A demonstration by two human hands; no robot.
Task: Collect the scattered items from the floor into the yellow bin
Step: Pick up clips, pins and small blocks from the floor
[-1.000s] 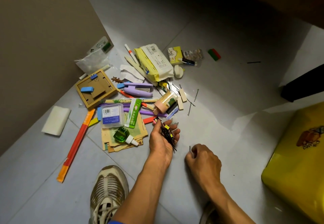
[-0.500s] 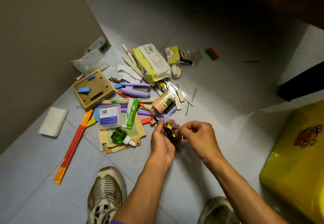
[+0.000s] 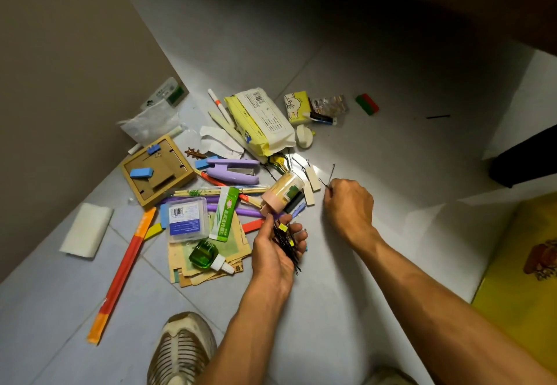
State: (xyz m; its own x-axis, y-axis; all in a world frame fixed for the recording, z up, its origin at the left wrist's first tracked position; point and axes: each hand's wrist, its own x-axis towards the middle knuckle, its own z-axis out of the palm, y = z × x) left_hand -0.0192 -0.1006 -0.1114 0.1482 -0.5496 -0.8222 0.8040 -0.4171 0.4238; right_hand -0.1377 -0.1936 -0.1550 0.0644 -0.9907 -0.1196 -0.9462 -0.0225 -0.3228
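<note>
My left hand [image 3: 275,249] holds a bundle of black hairpins [image 3: 284,243] with small yellow tags, palm up, just right of the pile. My right hand [image 3: 349,204] reaches over the floor and pinches a loose black hairpin [image 3: 331,175] lying beside the pile. The pile holds a purple stapler [image 3: 233,170], a toothpick jar [image 3: 283,193], a yellow wipes pack [image 3: 260,122], a clear plastic box [image 3: 187,219], a green bottle [image 3: 206,256] and a wooden frame [image 3: 156,169]. The yellow bin [image 3: 524,282] stands at the right edge.
A grey wall [image 3: 60,83] runs along the left. An orange-red strip [image 3: 123,276] and a white sponge [image 3: 87,234] lie left of the pile. A red-green eraser [image 3: 367,104] and a lone black pin [image 3: 437,117] lie farther out. My shoe [image 3: 180,351] is below.
My right hand left the bundle in my left hand and moved up and right to a loose hairpin on the floor. My left hand stayed with the bundle.
</note>
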